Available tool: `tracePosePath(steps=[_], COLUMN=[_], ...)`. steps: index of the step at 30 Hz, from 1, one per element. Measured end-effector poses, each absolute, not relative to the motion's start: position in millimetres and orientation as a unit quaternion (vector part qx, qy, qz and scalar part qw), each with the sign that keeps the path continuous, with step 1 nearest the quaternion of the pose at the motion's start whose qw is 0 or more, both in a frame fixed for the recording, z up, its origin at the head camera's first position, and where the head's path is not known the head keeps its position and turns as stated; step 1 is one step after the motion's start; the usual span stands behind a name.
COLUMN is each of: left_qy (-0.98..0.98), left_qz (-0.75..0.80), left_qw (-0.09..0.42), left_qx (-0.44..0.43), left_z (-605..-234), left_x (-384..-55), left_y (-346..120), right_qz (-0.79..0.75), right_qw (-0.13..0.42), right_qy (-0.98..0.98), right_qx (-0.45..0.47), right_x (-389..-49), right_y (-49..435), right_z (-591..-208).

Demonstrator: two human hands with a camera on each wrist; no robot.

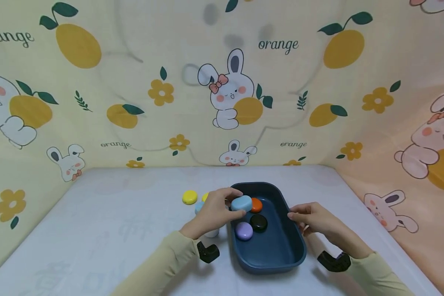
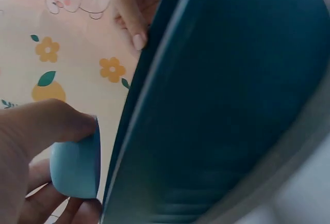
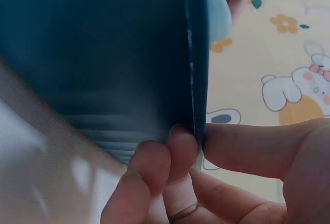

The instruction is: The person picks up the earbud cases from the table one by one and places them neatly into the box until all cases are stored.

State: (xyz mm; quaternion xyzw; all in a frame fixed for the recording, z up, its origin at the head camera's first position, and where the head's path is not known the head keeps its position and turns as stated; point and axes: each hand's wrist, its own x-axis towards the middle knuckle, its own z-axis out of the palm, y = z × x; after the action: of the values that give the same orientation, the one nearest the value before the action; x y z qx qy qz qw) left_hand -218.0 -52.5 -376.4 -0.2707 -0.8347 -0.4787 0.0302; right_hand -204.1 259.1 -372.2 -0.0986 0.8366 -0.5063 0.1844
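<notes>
My left hand (image 1: 216, 210) pinches a smooth light blue oval block (image 1: 241, 203) between thumb and fingers, just above the left side of a dark blue rectangular tub (image 1: 277, 250). In the left wrist view that same block (image 2: 76, 167) is beside the tub's wall (image 2: 216, 95). With thumb and fingertips, my right hand (image 1: 316, 220) grips the tub's right rim, as the right wrist view shows for the rim (image 3: 198, 79). Inside the tub lie an orange rounded piece (image 1: 257, 205), a black one (image 1: 258, 223) and a purple one (image 1: 244, 231).
Left of the tub, partly behind my left hand, are a yellow round piece (image 1: 190, 197), another yellow piece (image 1: 205, 197), a light blue piece (image 1: 198, 207) and a white piece (image 1: 212, 233). A patterned cloth (image 1: 163, 123) hangs behind the white table (image 1: 107, 230).
</notes>
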Motion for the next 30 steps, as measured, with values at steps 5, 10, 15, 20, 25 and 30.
tracePosePath(steps=[5, 10, 15, 20, 25, 30], left_qy=[-0.839, -0.84, -0.84, -0.837, -0.838, -0.832], left_qz=[-0.464, -0.455, -0.449, -0.458, -0.461, -0.479], left_qw=[0.023, 0.031, 0.04, 0.052, 0.082, 0.103], left_qx=[-0.283, -0.295, -0.301, -0.296, -0.28, -0.259], left_z=[-378, -379, -380, -377, -371, -365], left_x=[-221, -225, -227, -226, -224, -223], left_y=[-48, -46, -45, -47, -54, -68], right_qz=[-0.504, -0.504, -0.504, -0.506, -0.506, -0.503], right_qw=[0.182, 0.183, 0.186, 0.187, 0.187, 0.187], right_qy=[0.838, 0.838, 0.837, 0.835, 0.835, 0.837], right_qx=[-0.102, -0.104, -0.107, -0.109, -0.109, -0.106], right_x=[-205, -205, -204, -204, -204, -204], right_y=[259, 257, 257, 256, 257, 258], right_z=[-372, -371, -370, -370, -370, -372])
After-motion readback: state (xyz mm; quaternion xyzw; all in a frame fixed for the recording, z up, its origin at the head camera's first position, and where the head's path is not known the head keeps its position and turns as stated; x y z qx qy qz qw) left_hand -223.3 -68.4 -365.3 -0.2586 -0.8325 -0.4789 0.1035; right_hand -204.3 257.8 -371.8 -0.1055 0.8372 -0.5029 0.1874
